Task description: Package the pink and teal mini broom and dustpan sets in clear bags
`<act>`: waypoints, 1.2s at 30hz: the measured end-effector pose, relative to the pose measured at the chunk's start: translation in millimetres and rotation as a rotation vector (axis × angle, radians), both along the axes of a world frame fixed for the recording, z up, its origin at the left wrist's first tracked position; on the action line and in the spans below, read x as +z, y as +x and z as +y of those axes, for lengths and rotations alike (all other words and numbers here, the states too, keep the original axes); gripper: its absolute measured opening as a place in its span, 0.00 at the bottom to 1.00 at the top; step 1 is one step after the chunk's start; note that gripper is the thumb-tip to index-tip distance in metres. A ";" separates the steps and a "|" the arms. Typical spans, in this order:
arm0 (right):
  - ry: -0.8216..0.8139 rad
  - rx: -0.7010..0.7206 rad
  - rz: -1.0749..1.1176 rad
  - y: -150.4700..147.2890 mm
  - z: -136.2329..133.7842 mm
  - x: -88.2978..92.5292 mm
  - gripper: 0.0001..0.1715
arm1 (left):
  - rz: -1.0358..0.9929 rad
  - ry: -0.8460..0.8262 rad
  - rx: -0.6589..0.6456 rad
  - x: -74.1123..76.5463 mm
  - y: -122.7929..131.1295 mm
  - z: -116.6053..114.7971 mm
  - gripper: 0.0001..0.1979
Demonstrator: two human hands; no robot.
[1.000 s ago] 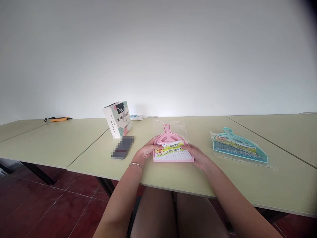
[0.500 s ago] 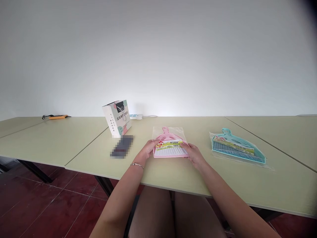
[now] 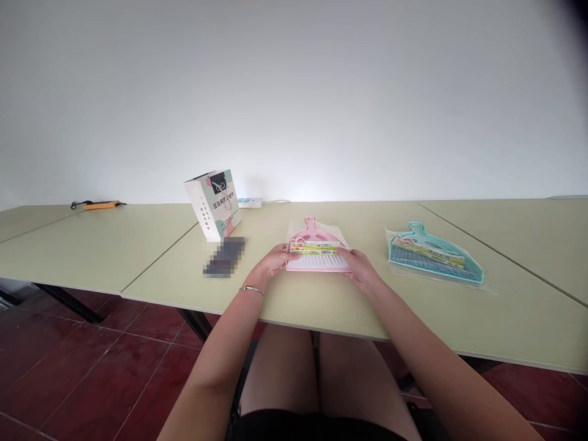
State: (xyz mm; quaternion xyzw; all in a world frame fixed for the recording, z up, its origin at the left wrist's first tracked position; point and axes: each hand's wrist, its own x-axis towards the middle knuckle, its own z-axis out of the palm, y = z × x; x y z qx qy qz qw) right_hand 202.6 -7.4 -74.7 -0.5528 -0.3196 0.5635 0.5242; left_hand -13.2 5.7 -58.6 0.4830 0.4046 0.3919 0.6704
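Observation:
A pink dustpan and brush set (image 3: pixel 319 261) in a clear plastic wrapper lies in front of me, its handle pointing away. Across its middle runs a printed green and yellow label, with white bristles showing below. My left hand (image 3: pixel 278 260) grips the set's left edge, thumb on top and fingers partly hidden underneath. On the opposite edge, my right hand (image 3: pixel 359 267) holds it the same way, its thumb over the label's end. To the right lies a teal dustpan and brush set (image 3: pixel 434 260), also wrapped in clear plastic, apart from my hand.
A white printed paper bag (image 3: pixel 215 205) stands at the left, with a blurred dark flat item (image 3: pixel 225 257) before it. Near the wall are a white power strip (image 3: pixel 250 202) with a cable and an orange object (image 3: pixel 101 205). The table's front edge (image 3: pixel 331 334) runs above my legs.
The camera view has tilted down, so everything sits higher in the picture. Both hands keep hold of the pink set, which looks slightly turned; the left thumb has slid lower on its edge.

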 end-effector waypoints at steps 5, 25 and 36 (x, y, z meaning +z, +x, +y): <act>0.011 -0.030 -0.005 -0.1 -1.4 -0.3 0.16 | 0.175 -0.071 0.203 -6.3 3.6 5.0 0.18; 0.056 -0.021 -0.110 0.3 -15.7 10.5 0.21 | 0.315 -0.059 0.286 6.2 6.0 -2.9 0.20; 0.164 -0.016 -0.361 10.5 -15.5 8.5 0.39 | 0.315 0.326 -0.063 7.6 -3.7 -16.0 0.58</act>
